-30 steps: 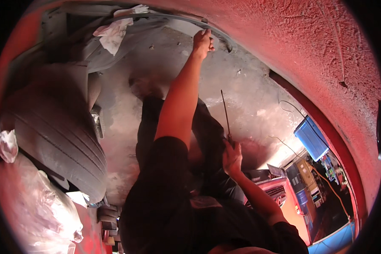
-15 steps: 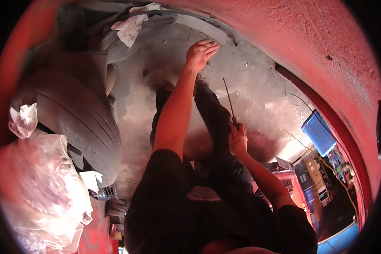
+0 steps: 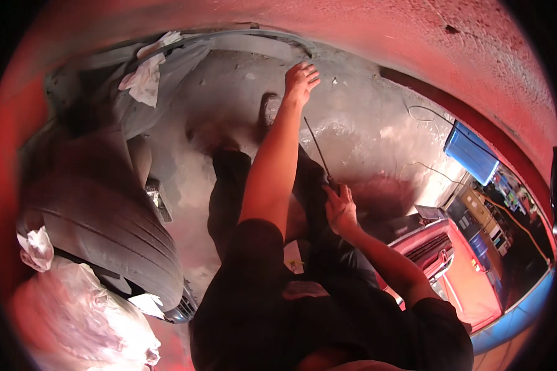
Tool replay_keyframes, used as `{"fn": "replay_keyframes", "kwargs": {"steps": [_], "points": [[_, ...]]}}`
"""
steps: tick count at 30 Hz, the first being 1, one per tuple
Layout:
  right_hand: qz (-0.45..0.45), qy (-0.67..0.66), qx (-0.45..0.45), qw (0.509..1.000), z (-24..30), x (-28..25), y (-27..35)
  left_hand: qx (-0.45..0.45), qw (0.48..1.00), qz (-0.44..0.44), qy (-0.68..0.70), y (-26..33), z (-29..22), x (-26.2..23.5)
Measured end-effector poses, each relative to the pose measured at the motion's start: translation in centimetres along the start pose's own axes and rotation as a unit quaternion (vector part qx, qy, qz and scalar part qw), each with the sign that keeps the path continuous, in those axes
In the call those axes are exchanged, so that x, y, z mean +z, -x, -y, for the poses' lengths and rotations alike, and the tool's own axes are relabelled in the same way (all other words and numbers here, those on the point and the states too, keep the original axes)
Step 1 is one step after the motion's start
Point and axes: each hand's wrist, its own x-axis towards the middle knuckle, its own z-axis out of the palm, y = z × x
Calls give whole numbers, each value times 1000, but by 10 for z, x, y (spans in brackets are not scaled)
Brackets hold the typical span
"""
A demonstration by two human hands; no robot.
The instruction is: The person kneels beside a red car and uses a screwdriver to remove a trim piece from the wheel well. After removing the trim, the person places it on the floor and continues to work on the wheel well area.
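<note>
My left hand is stretched out at the top centre, fingers loosely apart and slightly bent, with nothing seen in it. It is nearest the lower edge of a red painted panel; I cannot tell whether it touches. Lower and to the right, my right hand is closed round the dark handle of a long screwdriver. The tool's thin shaft points up and a little left, its tip close to my left forearm. The fingers hide most of the handle.
A large tyre stands at the left, with crumpled clear plastic sheeting below it. Pale torn paper hangs at the upper left. A blue bin and a red vehicle are at the right. The concrete floor has wet patches.
The view has shifted, so the tyre and paper sit differently. My left hand's fingers, flat and stretched before, are now more bent and spread. The screwdriver stays in my right hand.
</note>
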Motion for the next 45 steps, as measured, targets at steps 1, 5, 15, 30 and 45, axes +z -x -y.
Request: {"fn": "replay_keyframes", "kwargs": {"steps": [1, 5, 15, 30, 45], "points": [[-7, -5, -3, 1000, 0, 0, 1, 1, 999, -36, -9, 4, 2, 6], [-30, -19, -28, 999, -3, 2, 5, 20, 971, -146, -190, 32, 15, -33], [-75, -51, -14, 996, 7, 37, 44, -90, 854, -39, -511, 258, 5, -204], [-272, -190, 114, 936, -3, 10, 181, -6, 847, -61, -529, 446, -206, -230], [-220, -345, 274, 870, 15, 111, 255, 26, 795, 31, -605, 443, -247, -119]]}}
